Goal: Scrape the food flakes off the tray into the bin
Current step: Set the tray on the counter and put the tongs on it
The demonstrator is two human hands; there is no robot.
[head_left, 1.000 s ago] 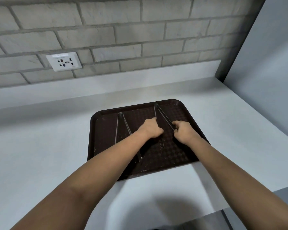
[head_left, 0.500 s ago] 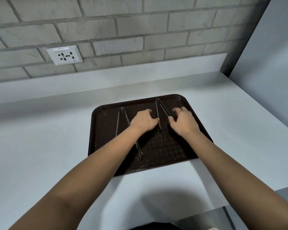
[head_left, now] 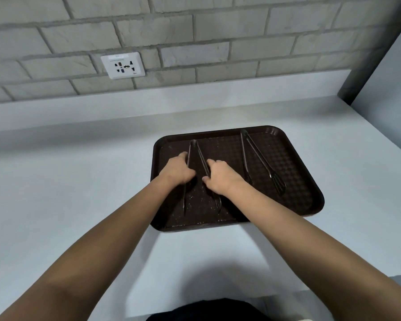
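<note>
A dark brown plastic tray [head_left: 294, 158] lies flat on a smooth pale counter [head_left: 79, 193], rounded at the corners, with a raised rim and a floor stamped in a fine basket-weave pattern. Pale food flakes [head_left: 195, 202] speckle its near left part, thickest toward the front rim.

Two pairs of slim dark tongs lie in the tray, each a long V with the hinge at the far end and the arms spreading toward the viewer. The left tongs [head_left: 193, 147] sit between the two hands. The left hand [head_left: 176, 169] rests over the left arm of these tongs, fingers bent down around it — it looks like a light hold. The right hand [head_left: 220, 176] lies on the right arm, fingers curled over the thin bar with the thumb on the near side. The forked tips show just beyond the right wrist, among the flakes.

The right tongs [head_left: 257, 158] lie untouched on the tray's right half, their slotted, flattened ends [head_left: 278, 185] near the right rim.

Behind the counter rises a low smooth upstand, then a wall of rough grey bricks [head_left: 218, 31] with pale mortar lines. A white glossy socket plate [head_left: 123, 65] is set into it. No bin shows.
</note>
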